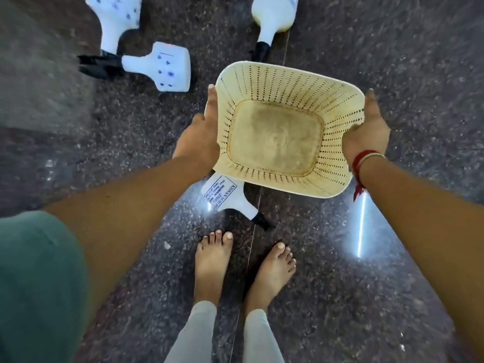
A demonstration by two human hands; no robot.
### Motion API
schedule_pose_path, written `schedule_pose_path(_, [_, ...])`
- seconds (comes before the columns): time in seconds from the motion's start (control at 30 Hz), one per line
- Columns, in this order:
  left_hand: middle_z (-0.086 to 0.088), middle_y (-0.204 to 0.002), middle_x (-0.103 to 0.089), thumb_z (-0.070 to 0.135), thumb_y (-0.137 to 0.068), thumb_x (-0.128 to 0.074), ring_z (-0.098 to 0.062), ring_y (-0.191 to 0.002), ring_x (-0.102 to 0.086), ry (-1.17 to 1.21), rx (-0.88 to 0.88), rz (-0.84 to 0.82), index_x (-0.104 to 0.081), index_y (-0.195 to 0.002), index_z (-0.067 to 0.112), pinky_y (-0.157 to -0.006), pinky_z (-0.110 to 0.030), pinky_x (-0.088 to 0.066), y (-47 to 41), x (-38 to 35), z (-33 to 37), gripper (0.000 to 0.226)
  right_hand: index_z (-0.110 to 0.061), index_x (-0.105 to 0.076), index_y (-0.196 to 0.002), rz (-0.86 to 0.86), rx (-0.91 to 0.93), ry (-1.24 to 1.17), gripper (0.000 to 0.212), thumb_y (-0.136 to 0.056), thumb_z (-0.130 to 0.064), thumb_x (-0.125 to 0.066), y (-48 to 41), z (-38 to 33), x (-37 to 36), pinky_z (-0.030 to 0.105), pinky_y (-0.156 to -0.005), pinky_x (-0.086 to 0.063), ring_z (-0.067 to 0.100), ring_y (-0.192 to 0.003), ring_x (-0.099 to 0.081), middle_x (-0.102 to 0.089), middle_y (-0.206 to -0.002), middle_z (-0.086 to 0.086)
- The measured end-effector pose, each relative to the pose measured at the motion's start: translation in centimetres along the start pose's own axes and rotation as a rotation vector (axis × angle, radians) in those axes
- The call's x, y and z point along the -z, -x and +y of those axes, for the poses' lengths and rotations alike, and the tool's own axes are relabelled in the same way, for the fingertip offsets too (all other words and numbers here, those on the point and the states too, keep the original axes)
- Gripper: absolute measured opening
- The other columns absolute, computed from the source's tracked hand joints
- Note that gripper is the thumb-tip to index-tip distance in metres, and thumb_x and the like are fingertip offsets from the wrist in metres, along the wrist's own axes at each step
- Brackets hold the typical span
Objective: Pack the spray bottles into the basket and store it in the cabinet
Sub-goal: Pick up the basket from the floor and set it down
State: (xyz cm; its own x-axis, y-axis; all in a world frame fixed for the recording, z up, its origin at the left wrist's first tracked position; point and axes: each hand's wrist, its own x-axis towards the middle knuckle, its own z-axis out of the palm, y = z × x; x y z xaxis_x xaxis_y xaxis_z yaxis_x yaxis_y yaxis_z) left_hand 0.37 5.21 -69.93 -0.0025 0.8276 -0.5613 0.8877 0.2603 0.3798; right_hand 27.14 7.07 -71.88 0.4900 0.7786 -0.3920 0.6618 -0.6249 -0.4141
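Cream plastic basket [275, 137], empty, was gripped by left hand [200, 142] at nine o'clock and right hand [366, 134] at three, probably to keep it level above the bottles [159, 66] on the floor [392, 61].

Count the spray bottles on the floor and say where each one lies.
4. Two spotted bottles lie far left, one plain bottle at top centre, one labelled bottle partly under the basket. More may be hidden beneath it.

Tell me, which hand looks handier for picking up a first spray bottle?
Probably the left hand. The labelled white spray bottle lies just below it, under the cream perforated plastic basket; the right hand has none nearby.
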Motion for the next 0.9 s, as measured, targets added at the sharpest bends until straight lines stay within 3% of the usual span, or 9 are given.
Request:
schedule_pose_path(0.2, [-0.027,-0.121,-0.047,0.006,-0.091,-0.043,-0.043,-0.092,-0.057,-0.020,-0.003,0.024,0.017,-0.148,0.025,-0.076,-0.053,-0.045,0.4,0.6,-2.3,0.085,-0.029,0.001,-0.150,-0.173,0.011,0.122,0.083,-0.083,-0.001,-0.039,1.3,-2.3,-1.0,0.056,-0.089,-0.051,0.037,-0.112,-0.057,-0.052,-0.134,0.013])
schedule_pose_path(0.4, [-0.024,-0.121,-0.048,0.001,-0.088,-0.045,-0.041,-0.090,-0.058,-0.057,0.004,0.058,0.014,-0.149,0.026,-0.068,-0.049,-0.044,0.6,0.8,-3.3,0.088,-0.029,0.008,-0.150,-0.221,-0.028,0.155,0.090,-0.079,0.000,-0.041,1.9,-2.4,-1.7,0.057,-0.094,-0.047,0.040,-0.122,-0.048,-0.037,-0.145,0.011])
schedule_pose_path(0.67, [-0.020,-0.120,-0.050,0.002,-0.084,-0.049,-0.037,-0.085,-0.057,-0.037,-0.023,0.118,0.009,-0.149,0.027,-0.061,-0.042,-0.040,0.4,0.2,-3.9,0.090,-0.026,0.001,-0.151,-0.135,0.010,0.200,0.085,-0.082,-0.008,-0.045,1.5,-2.0,-2.3,0.052,-0.105,-0.039,0.040,-0.130,-0.037,-0.034,-0.146,0.016])
schedule_pose_path(0.8, [-0.015,-0.122,-0.046,0.007,-0.081,-0.054,-0.031,-0.082,-0.056,-0.002,-0.023,0.155,0.003,-0.149,0.030,-0.059,-0.039,-0.041,0.5,0.0,-4.0,0.092,-0.020,-0.006,-0.152,-0.043,0.096,0.076,0.080,-0.086,-0.014,-0.052,2.1,-1.9,-2.2,0.044,-0.111,-0.029,0.034,-0.137,-0.027,-0.020,-0.153,0.014])
schedule_pose_path(0.87, [-0.015,-0.127,-0.041,0.011,-0.079,-0.057,-0.033,-0.092,-0.053,0.002,-0.023,0.200,-0.004,-0.149,0.027,-0.066,-0.042,-0.044,0.5,-0.1,-4.0,0.089,-0.019,-0.014,-0.151,0.126,0.206,0.027,0.072,-0.089,-0.019,-0.050,3.7,-1.8,-2.0,0.047,-0.114,-0.027,0.027,-0.141,-0.022,-0.016,-0.156,0.013])
schedule_pose_path(0.9, [-0.016,-0.132,-0.038,0.013,-0.078,-0.059,-0.035,-0.104,-0.050,-0.027,-0.028,0.234,-0.007,-0.149,0.024,-0.077,-0.046,-0.045,0.5,-0.2,-3.9,0.089,-0.019,-0.015,-0.150,0.192,0.294,0.084,0.068,-0.091,-0.023,-0.047,4.8,-1.8,-2.0,0.051,-0.115,-0.023,0.022,-0.142,-0.019,-0.015,-0.157,0.014])
